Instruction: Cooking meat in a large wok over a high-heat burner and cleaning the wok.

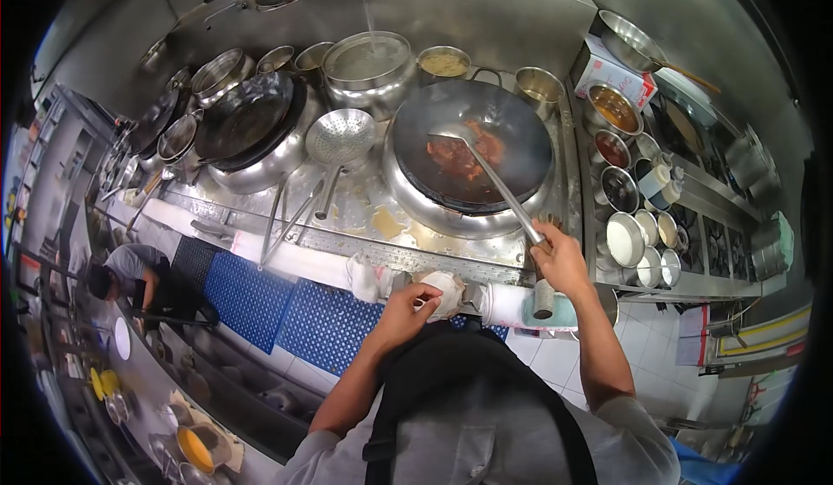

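Note:
My right hand (561, 257) is closed around the handle of a metal wok ladle (498, 182). The ladle's head rests in a dark wok (520, 140), among reddish chopped food or sauce (478, 166). The wok sits on a round steel burner ring (416, 208) and gives off a faint haze. My left hand (407, 316) is held low before my body, thumb and fingers bent together. It overlaps a bunched off-white cloth (448, 293) at the range's front edge; whether it grips the cloth is unclear.
Left of the wok lie a perforated strainer (341, 137) and another wok (250, 117). Water runs into a steel pot (368, 62) behind. Seasoning bowls (626, 239) and squeeze bottles (654, 181) stand at right. A person (140, 273) bends down at left, beyond blue mats (247, 296).

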`<control>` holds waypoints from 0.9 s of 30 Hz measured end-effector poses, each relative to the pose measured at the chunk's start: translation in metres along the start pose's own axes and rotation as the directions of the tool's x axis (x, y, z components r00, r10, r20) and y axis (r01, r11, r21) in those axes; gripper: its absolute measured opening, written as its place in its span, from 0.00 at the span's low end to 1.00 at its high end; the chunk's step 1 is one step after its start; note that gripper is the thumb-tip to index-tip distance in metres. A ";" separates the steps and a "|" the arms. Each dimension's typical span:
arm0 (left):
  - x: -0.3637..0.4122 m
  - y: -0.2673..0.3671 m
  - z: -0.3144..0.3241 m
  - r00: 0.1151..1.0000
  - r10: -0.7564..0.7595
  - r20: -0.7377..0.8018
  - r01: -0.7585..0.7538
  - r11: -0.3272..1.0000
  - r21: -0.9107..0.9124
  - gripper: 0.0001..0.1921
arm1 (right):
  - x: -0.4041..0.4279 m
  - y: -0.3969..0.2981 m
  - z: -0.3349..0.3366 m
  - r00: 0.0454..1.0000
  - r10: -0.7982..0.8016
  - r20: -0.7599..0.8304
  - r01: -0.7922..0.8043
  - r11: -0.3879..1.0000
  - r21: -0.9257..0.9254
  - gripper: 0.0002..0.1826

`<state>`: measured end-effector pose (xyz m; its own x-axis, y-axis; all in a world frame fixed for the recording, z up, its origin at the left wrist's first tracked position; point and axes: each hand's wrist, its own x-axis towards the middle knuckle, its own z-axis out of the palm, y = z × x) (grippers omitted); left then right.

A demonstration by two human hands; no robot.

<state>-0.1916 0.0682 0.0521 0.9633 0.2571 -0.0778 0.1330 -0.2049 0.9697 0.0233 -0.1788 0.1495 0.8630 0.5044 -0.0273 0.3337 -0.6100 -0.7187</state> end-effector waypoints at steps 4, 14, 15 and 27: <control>-0.008 0.006 -0.001 1.000 0.022 -0.020 -0.022 1.000 -0.022 0.10 | 0.007 0.011 0.000 0.997 0.010 0.083 -0.001 0.994 -0.109 0.26; -0.015 0.016 -0.007 1.000 0.016 0.007 -0.016 1.000 0.016 0.10 | 0.018 0.005 -0.013 0.988 0.109 0.108 -0.089 0.981 -0.175 0.28; -0.013 0.017 -0.007 1.000 0.010 0.006 -0.010 1.000 0.029 0.10 | 0.022 0.011 -0.011 0.989 0.105 0.107 -0.085 0.981 -0.177 0.28; 0.150 0.049 0.024 0.768 0.607 -0.202 -0.443 0.732 0.517 0.07 | -0.016 -0.028 -0.012 0.996 -0.001 0.093 0.018 0.984 -0.179 0.27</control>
<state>-0.0347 0.0746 0.0823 0.7738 0.2637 0.5759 -0.2088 -0.7522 0.6250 0.0045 -0.1772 0.1789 0.8237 0.5596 -0.0912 0.4113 -0.7004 -0.5833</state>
